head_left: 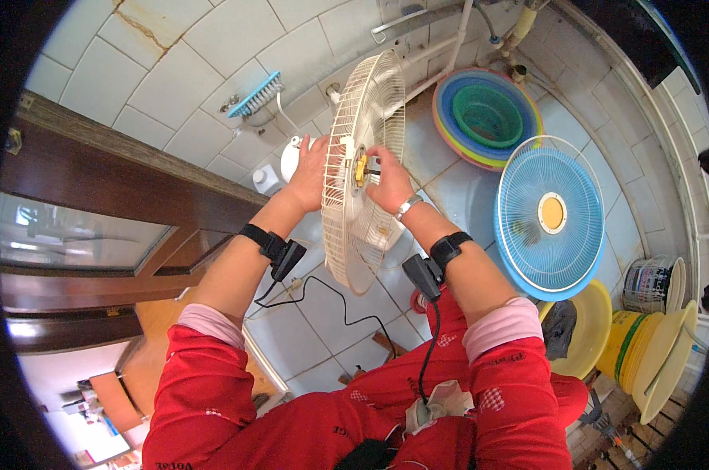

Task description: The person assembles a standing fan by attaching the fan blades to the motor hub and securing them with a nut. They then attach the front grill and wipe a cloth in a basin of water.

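An off-white wire fan guard [347, 243] stands upright in front of me, seen nearly edge-on. My left hand [311, 174] is at its left side, with fingers wrapped on the guard near its middle, some of them hidden behind the wires. My right hand [390, 186] is closed at the guard's centre from the other side. Its thumb and fingers pinch at a short dark shaft beside a yellow piece [361, 170]; whether they grip the shaft or something small is hidden. Behind the left hand shows a white rounded fan part [291, 159].
A round fan grille [519, 227] with an orange centre lies on a blue basin [554, 296]. Stacked basins [430, 117] stand at the back. Yellow buckets [625, 345] and a yellow basin [601, 313] are at right. A blue brush [256, 95] hangs on the wall. A wooden door [135, 172] is at left.
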Available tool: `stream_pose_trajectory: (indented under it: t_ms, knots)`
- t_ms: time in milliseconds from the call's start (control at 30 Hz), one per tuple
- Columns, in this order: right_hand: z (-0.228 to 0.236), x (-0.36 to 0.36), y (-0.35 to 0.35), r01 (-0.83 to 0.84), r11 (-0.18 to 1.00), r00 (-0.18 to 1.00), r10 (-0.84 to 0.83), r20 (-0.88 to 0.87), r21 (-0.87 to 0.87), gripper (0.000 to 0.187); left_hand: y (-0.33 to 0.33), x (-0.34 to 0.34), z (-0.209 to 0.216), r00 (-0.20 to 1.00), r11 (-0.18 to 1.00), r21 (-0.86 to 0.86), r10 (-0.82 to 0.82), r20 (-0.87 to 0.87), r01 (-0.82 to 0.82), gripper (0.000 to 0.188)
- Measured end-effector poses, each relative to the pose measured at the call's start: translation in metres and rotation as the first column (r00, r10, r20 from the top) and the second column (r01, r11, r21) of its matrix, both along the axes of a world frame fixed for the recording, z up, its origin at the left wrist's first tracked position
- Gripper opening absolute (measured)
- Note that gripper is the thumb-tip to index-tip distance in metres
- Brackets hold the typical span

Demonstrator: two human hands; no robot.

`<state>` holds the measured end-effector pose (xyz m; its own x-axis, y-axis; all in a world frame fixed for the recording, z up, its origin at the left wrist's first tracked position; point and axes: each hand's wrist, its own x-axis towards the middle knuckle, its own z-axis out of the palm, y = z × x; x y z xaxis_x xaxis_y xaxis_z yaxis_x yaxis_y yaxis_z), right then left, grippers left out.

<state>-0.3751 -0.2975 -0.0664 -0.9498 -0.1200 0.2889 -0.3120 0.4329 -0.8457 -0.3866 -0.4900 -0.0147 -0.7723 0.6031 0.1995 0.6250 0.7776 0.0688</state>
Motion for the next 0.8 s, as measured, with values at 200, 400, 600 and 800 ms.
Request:
stream_pose_trajectory:
  t_ms: [200,400,600,800]
  knots:
    - [-0.006,-0.019,-0.006,0.275,0.818,0.679,0.208,0.704,-0.506,0.042,0.0,0.0,0.0,0.999,1.0,0.004,0.01,0.032,-0.01,0.075]
    - [-0.026,-0.018,-0.01,-0.004,0.952,0.967,0.081,0.24,-0.307,0.044,-0.001,0.002,0.001,1.0,1.0,-0.016,0.013,0.027,-0.012,0.075]
    - [-0.016,-0.017,-0.002,0.285,0.846,0.789,0.06,0.611,-0.45,0.045,0.002,0.001,0.001,0.998,1.0,0.001,0.029,0.052,-0.029,0.074]
    - [-0.006,-0.015,-0.008,0.106,0.963,0.815,0.058,0.576,-0.246,0.042,0.001,0.0,0.002,1.0,1.0,-0.021,0.013,0.018,-0.013,0.076]
